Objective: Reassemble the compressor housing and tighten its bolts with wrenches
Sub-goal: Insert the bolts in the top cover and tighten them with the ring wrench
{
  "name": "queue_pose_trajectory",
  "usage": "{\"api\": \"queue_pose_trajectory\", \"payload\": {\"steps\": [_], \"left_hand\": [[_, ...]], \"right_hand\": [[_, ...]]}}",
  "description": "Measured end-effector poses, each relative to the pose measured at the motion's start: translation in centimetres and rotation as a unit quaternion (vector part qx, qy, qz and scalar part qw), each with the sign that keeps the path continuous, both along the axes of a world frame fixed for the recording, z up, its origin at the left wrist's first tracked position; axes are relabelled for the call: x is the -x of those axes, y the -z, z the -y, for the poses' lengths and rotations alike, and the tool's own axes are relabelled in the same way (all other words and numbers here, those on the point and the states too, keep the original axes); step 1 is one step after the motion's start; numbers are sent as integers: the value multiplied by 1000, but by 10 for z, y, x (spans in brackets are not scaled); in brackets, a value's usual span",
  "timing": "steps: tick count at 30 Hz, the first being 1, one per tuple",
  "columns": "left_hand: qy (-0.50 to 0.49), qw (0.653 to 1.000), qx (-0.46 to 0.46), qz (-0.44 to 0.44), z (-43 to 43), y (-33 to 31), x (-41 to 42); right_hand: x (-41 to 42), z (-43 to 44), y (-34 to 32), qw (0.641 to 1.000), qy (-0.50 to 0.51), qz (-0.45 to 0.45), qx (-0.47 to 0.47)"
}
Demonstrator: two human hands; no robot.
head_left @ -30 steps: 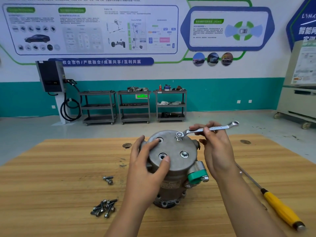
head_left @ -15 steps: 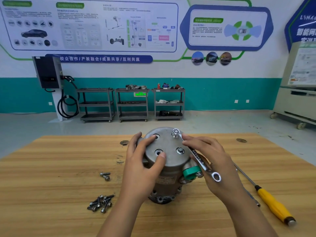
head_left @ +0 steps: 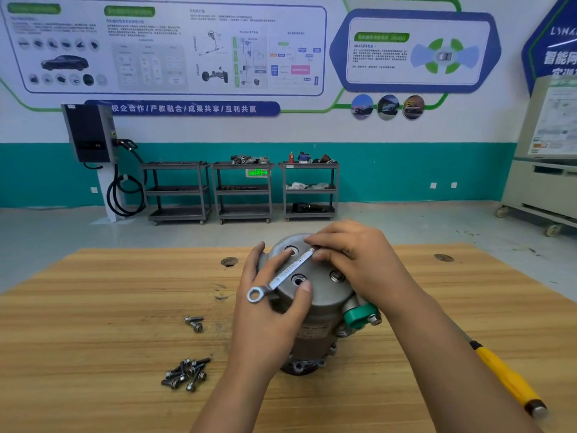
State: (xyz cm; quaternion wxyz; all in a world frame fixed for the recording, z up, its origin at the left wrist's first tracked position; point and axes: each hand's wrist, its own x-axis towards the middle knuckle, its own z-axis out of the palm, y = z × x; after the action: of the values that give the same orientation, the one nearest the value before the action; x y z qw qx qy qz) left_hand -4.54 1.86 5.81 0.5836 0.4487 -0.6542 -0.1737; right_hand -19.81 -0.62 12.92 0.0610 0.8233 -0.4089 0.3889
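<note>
Lying nearest on the bench point(head_left: 93, 339), a heap of bolts point(head_left: 187, 375) sits left of the left forearm and a yellow-handled screwdriver point(head_left: 505, 376) right of the right forearm. The left hand point(head_left: 268, 314) wraps the compressor housing point(head_left: 324, 295), which stands upright between both hands. The right hand point(head_left: 365, 260) pinches the wrench point(head_left: 281, 276) at its far end, and the ring end juts over the left fingers. Carts point(head_left: 243, 189) line the wall beyond.

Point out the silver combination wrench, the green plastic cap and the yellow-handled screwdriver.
silver combination wrench point(head_left: 290, 268), head view, middle of its shaft.
green plastic cap point(head_left: 356, 315), head view, its front face.
yellow-handled screwdriver point(head_left: 505, 379), head view, middle of its handle.
</note>
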Motion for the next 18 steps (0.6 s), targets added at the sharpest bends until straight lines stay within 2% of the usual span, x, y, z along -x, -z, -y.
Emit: {"api": "queue_pose_trajectory", "payload": {"steps": [6, 10, 15, 18], "left_hand": [[-25, 999, 25, 39, 0, 4, -2], [-33, 998, 4, 48, -2, 8, -3], [-22, 999, -8, 39, -2, 6, -8], [-12, 999, -11, 38, -1, 4, -9]], "right_hand": [[-11, 11, -3, 999, 43, 9, -7], [-17, 17, -11, 994, 66, 67, -52], [-18, 27, -17, 975, 101, 138, -139], [-14, 30, -15, 949, 84, 207, -224]]}}
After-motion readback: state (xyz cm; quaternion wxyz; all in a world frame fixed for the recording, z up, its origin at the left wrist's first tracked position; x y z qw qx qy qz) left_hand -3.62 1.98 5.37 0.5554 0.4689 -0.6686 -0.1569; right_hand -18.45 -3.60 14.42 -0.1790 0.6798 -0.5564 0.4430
